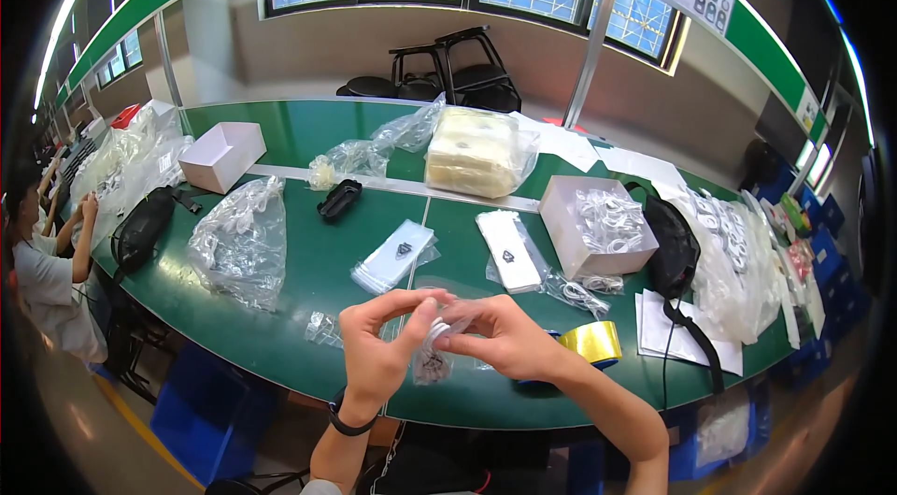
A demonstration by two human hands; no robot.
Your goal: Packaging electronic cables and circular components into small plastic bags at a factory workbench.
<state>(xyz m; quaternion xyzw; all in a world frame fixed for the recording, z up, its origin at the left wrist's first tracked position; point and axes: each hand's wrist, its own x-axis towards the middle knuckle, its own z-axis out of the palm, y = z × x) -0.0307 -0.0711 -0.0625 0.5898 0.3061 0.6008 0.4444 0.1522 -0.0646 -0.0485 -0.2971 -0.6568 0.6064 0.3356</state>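
Observation:
Over the near edge of the green table, my left hand [378, 345] and my right hand [509, 336] come together around a small clear plastic bag [432, 368]. A white coiled cable [435, 331] shows at the bag, between my fingertips. Both hands pinch, thumbs against fingers; my fingers partly hide how far the cable is inside. Just beyond them lie a stack of clear flat bags [385, 263] and a white stack of bags or cards [510, 252], each with a small dark mark. Bagged white cables [577, 294] rest beside the white stack.
An open box of white cables [612, 222] stands to the right, near a black bag [671, 247] and yellow tape [592, 344]. A wrapped cream stack [473, 151] sits farther back. Leftward are a large clear bag [241, 243], an empty-looking box [222, 157] and another person [56, 285].

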